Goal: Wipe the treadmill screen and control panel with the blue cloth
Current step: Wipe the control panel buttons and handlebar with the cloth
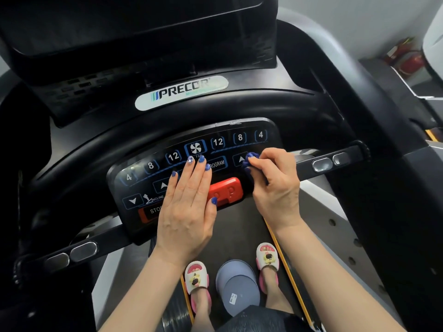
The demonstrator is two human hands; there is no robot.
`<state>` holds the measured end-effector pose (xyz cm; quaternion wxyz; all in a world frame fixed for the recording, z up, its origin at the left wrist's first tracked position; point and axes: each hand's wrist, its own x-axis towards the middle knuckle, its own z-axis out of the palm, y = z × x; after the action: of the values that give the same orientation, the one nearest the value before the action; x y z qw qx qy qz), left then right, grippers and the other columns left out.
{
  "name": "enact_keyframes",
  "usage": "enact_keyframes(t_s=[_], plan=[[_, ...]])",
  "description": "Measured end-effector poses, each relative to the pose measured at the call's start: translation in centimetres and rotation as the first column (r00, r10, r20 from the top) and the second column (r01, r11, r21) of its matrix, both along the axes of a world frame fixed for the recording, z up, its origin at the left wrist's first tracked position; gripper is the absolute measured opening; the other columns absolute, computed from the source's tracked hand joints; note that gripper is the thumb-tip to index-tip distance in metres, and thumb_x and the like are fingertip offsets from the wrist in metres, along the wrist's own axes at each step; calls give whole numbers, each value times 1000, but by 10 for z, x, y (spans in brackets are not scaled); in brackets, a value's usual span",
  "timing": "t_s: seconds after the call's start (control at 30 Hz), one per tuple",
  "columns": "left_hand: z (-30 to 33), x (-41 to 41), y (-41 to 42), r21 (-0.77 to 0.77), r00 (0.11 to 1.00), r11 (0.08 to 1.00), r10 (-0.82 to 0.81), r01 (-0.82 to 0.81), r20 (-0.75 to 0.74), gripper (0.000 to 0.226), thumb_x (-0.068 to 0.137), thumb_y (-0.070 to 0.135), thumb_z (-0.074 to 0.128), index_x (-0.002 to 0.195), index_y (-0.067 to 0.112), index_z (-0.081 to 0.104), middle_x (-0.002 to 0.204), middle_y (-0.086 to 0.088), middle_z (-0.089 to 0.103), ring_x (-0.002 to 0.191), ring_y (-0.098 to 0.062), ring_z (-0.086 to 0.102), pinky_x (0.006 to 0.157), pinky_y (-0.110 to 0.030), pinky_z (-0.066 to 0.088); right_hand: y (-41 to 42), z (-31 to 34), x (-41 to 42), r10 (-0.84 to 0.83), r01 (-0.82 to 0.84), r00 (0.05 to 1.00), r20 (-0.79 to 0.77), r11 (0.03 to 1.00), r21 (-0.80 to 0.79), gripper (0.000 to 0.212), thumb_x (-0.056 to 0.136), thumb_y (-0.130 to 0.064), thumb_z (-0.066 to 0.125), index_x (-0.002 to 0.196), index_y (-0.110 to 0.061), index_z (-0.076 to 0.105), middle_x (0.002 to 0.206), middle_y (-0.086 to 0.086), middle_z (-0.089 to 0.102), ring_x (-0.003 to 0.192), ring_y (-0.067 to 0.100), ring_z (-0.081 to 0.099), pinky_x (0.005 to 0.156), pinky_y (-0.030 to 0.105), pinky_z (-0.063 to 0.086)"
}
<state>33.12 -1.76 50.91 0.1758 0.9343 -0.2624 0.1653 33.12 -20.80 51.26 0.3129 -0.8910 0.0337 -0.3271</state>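
Observation:
The black control panel of the treadmill curves across the middle, with numbered keys, a fan key and a red stop button. Above it rises the dark screen, tilted back. My right hand grips the bunched blue cloth and presses it on the up-arrow key at the panel's right side. My left hand lies flat on the panel's middle, fingers straight and together, covering some keys. Most of the cloth is hidden inside my right fist.
Black handlebars with silver grip sensors stick out on both sides of the panel. Below, my feet in slippers stand on the belt beside a grey round lid or cap. A red extinguisher stands at the far right.

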Motion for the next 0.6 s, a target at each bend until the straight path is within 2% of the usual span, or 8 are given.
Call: enact_keyframes(t_s=[0.13,0.3,0.4,0.6], plan=[[1,-2,-1,15,1000,1000,16,-16,-14,53,101,24,43,149,0,43,159,-13,36,151,-28,29,126,-44,17,-19,-1,-6,-61,62,998,-24,997,43,9,83,4,73,91,2,72,96,13,60,91,23,55,81,24,47],[-1,-2,-2,21,1000,999,26,-26,-17,53,101,23,44,149,1,41,159,-12,35,151,-26,27,126,-44,17,-18,2,3,-92,94,995,-27,992,78,7,83,5,72,90,4,70,95,14,59,92,20,53,85,13,40],[-2,-2,-3,17,999,999,33,-33,-25,53,102,23,43,150,2,40,160,-11,33,152,-25,26,126,-43,16,-27,-3,-5,-68,70,997,-43,996,61,9,83,7,72,91,4,70,96,14,59,92,19,53,85,14,41],[-2,-2,-4,10,999,999,42,-42,-6,53,101,23,44,150,2,40,159,-11,34,152,-24,25,126,-42,15,-32,5,8,-123,125,992,-24,987,101,5,82,6,70,87,4,68,95,13,59,90,16,51,82,11,38]])
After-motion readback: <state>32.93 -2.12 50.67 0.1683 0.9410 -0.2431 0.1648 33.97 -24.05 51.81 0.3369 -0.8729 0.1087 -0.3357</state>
